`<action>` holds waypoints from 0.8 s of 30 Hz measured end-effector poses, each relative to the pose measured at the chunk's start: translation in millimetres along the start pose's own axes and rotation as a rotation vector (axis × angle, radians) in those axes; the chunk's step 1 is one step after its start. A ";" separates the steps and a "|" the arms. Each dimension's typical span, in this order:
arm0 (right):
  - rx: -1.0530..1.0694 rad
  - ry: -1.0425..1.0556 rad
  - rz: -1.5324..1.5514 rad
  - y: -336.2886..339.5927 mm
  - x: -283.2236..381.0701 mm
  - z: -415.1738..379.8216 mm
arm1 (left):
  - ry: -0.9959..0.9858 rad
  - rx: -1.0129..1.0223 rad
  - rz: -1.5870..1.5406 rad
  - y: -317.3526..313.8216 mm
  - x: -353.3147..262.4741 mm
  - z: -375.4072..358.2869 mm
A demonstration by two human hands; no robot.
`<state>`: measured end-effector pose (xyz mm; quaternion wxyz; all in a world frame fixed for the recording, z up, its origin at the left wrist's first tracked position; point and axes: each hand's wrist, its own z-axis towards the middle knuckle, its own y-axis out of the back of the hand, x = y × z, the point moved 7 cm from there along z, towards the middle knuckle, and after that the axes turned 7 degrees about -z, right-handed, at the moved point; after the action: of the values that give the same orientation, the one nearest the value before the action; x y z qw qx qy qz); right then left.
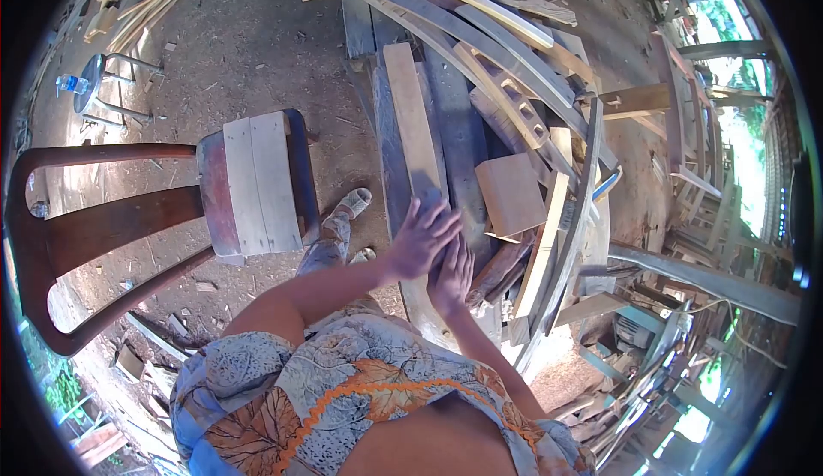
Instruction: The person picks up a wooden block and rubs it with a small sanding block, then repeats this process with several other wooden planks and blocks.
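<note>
A long pale wooden board (410,116) lies lengthwise on a bench of grey planks (393,159). My left hand (422,240) rests at the board's near end, its fingers spread and stretched forward. Beside it, my right hand (452,279) lies with fingers extended, their tips close to or touching the left fingers. A dark greyish patch shows on the wood just beyond my fingertips; whether it is a thin sheet or shadow I cannot tell. What lies beneath my palms is hidden. To the right of my hands sits a light brown wooden block (511,195).
Curved timbers (480,30) and narrow strips (542,245) are heaped along the bench's right side. On the left stands a wooden chair (120,223) with loose boards (261,185) on its seat. Farther back is a stool (88,86) holding a bottle (72,84).
</note>
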<state>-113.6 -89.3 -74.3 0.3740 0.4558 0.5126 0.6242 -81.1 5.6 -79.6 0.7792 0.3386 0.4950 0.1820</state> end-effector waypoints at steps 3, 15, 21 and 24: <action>-0.073 0.045 0.054 3.3 0.2 -20.5 | 0.018 0.032 -0.109 -12.2 -4.8 -13.8; 0.022 -0.027 0.090 -20.5 40.7 160.5 | -0.012 -0.021 0.038 68.1 121.4 94.1; -0.068 -0.009 0.080 -50.7 69.6 301.9 | -0.004 -0.074 0.164 128.1 221.6 175.1; -0.050 -0.052 0.032 -52.3 67.4 310.2 | -0.006 -0.072 0.165 128.0 226.6 180.9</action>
<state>161.3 76.5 -94.8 0.3885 0.4705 0.4795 0.6306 187.9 173.2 -85.1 0.7746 0.3505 0.4564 0.2623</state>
